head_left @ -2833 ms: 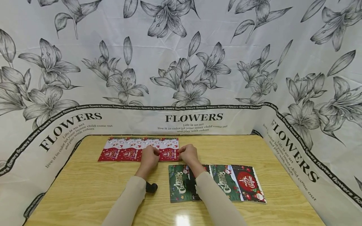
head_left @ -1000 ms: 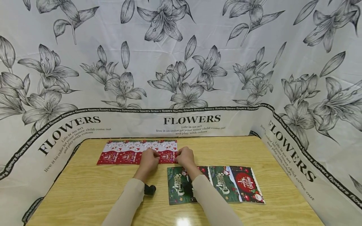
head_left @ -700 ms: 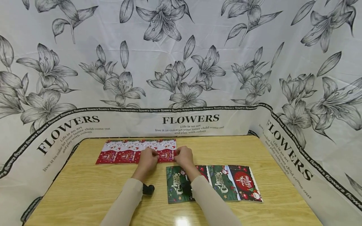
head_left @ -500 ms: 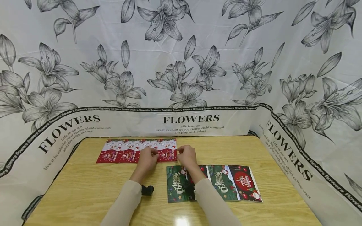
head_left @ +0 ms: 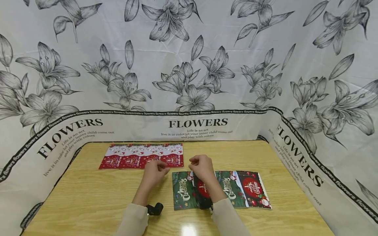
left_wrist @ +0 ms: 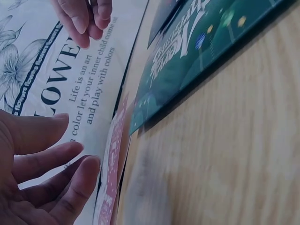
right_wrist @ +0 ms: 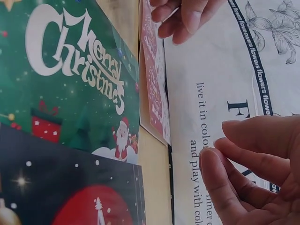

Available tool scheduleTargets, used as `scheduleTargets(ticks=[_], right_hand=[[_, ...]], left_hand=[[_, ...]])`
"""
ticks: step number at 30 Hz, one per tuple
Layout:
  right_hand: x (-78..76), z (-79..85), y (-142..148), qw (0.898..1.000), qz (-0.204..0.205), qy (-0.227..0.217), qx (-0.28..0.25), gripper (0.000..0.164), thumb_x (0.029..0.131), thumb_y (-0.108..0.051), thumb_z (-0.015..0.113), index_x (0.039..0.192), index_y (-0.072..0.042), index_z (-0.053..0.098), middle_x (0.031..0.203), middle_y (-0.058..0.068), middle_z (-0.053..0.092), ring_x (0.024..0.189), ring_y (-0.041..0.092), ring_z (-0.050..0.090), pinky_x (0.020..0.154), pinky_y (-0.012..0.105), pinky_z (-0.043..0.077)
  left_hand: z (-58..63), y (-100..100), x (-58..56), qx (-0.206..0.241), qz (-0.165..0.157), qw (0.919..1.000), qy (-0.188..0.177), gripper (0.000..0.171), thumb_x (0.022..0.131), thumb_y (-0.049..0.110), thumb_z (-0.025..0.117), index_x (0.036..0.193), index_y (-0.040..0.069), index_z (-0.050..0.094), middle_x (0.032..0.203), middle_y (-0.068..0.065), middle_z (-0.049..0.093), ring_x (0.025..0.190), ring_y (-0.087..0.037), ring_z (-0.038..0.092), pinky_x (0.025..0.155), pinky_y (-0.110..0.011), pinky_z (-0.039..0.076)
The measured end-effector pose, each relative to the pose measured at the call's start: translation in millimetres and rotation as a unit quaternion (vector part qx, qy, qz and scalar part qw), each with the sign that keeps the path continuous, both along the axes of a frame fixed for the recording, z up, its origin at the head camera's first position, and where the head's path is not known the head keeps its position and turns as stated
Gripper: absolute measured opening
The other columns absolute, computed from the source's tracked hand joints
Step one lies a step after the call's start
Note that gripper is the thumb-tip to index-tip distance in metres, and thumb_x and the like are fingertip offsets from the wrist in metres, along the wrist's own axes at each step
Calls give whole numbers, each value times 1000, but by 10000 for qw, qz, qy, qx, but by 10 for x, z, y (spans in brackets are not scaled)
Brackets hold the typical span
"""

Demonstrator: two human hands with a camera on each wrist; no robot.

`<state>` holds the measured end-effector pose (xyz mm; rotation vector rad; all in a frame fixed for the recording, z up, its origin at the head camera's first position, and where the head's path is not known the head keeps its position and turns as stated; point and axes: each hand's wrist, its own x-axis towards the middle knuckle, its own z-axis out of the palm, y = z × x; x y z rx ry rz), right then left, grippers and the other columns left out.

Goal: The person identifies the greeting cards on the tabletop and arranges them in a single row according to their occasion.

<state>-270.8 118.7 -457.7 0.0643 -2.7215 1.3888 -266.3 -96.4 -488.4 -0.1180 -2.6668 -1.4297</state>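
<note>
Both of my hands hover over the table with relaxed, slightly bent fingers and nothing in them. My left hand point(head_left: 155, 172) is just in front of the row of red and white Christmas cards point(head_left: 133, 160) at the back left, apart from it as far as I can tell. To the right of that row's end, my right hand point(head_left: 202, 165) is raised above the back edge of a second row, where green Christmas cards point(head_left: 183, 191) alternate with black and red ones point(head_left: 252, 188). Its forearm hides part of this row. In the right wrist view, the fingertips point(right_wrist: 213, 164) are close to the thumb.
Under everything is a light wooden table point(head_left: 88, 200). White fabric with printed flowers point(head_left: 195, 98) encloses it at the back and sides. A black wrist-camera mount point(head_left: 155, 209) shows at my left wrist.
My hands have come away from the last red and white card and drawn back towards me, the right one also moving right. Both card rows lie as before.
</note>
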Motion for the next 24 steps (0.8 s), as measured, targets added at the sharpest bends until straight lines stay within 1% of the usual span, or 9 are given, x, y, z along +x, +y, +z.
scheduleTargets(ticks=[4,9,11,13,17,20,24], right_hand=[[74,-20,43,9999,42,-78,-53,16,93,-2,76,108,3,78,92,7,72,83,21,67,72,39,60],[124,-53,89,9998,172,-92,-54,14,92,0,77,105,4,78,87,6,72,77,19,66,67,36,58],[137,-63,103,9995,271,-115,-76,13,92,0,77,104,5,78,85,5,71,74,18,65,64,35,57],[150,-72,113,9991,336,-233,-129,13,92,-1,77,103,5,78,84,5,70,72,16,64,63,33,56],[163,-92,131,9982,516,-300,-101,12,93,-1,76,103,6,78,84,6,71,70,15,64,61,32,55],[161,-113,140,9981,529,-327,-47,11,93,0,75,102,5,78,84,6,71,70,16,65,62,33,56],[158,-144,153,9982,496,-336,61,10,94,0,75,101,4,79,86,7,72,72,17,66,62,34,56]], left_hand=[[-28,60,86,57,-87,9999,-125,16,95,9,78,106,-4,78,94,-8,72,84,-21,67,75,-40,58],[-66,130,145,96,-140,9997,-200,16,94,8,79,104,-4,78,94,-8,72,82,-20,66,72,-37,57],[-79,148,158,136,-143,9995,-244,16,94,8,79,104,-4,78,93,-8,71,81,-19,64,71,-36,56],[-90,160,165,153,-145,9994,-272,15,93,7,79,103,-4,78,93,-8,70,81,-19,64,70,-36,56],[-116,168,180,56,-110,9995,-300,13,93,6,79,102,-3,77,93,-8,70,80,-18,64,69,-35,56],[-139,175,178,9,-87,9996,-281,12,93,6,79,102,-3,77,92,-8,70,78,-18,64,68,-34,56],[-176,192,162,106,-58,9996,-271,12,92,4,80,102,-3,77,92,-8,70,76,-17,63,66,-33,55]])
